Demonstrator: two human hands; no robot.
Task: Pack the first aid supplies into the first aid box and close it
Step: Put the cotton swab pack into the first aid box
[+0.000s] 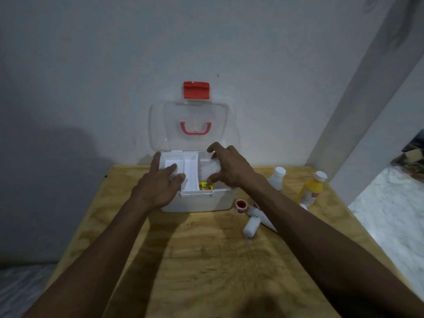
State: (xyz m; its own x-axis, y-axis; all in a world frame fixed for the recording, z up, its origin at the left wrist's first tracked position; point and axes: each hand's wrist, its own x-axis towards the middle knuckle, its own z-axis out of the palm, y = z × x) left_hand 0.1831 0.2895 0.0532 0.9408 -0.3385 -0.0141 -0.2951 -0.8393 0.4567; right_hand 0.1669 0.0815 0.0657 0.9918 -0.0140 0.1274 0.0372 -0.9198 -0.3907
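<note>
A white first aid box (197, 200) sits open at the centre of the frame, on the far part of a wooden table (206, 260), with its clear lid (195, 125) standing upright against the wall behind. The left hand (158, 187) rests flat with fingers spread on the white inner tray (183, 173) at the box's left side, apparently steadying it. The right hand (229, 168) curls over the box's right compartment, thumb and fingers pinching a white packet (210, 169) that looks like a soft, clear-wrapped pad; it lies directly under the palm, partly inside the box. It should be light and squashy, with a possibly slippery wrapper, so holding it by its edges suits it. A small yellow printed item (205, 186) lies in the box just below the packet. To the right of the box, still unpacked, are a red tape roll (241, 206), a white bandage roll (251, 227), a white bottle (277, 177) and a yellow bottle (312, 188), both likely rigid and heavier.
</note>
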